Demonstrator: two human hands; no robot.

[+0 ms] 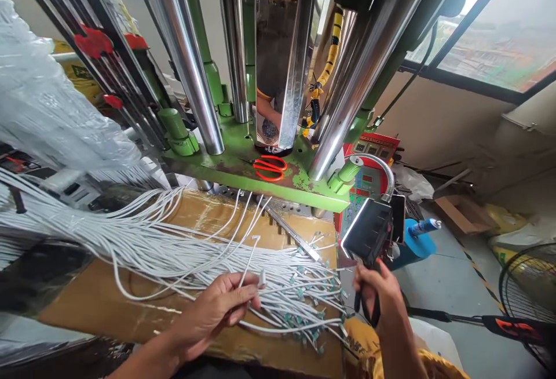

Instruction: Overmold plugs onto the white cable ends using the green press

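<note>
Between the thumb and fingers of my left hand (226, 301) is a white cable, pinched near its end, with a small pale connector (262, 278) sticking out past the fingertips. Under this hand lies a broad bundle of white cables (186, 254), many ending in small teal-green tips on the right. My right hand (380, 289) is closed around a black-handled hand tool (369, 309); its working end is hard to make out. Just above that hand is a black box-shaped lamp (369, 231) with a bright edge.
A green press bed (208, 166) with steel columns stands ahead, orange-handled scissors (270, 167) on it. Brown cardboard (82, 301) lies beneath the cables, a metal bar (291, 231) behind them. At right are a red control panel (369, 185), blue container (419, 246) and fan (530, 292).
</note>
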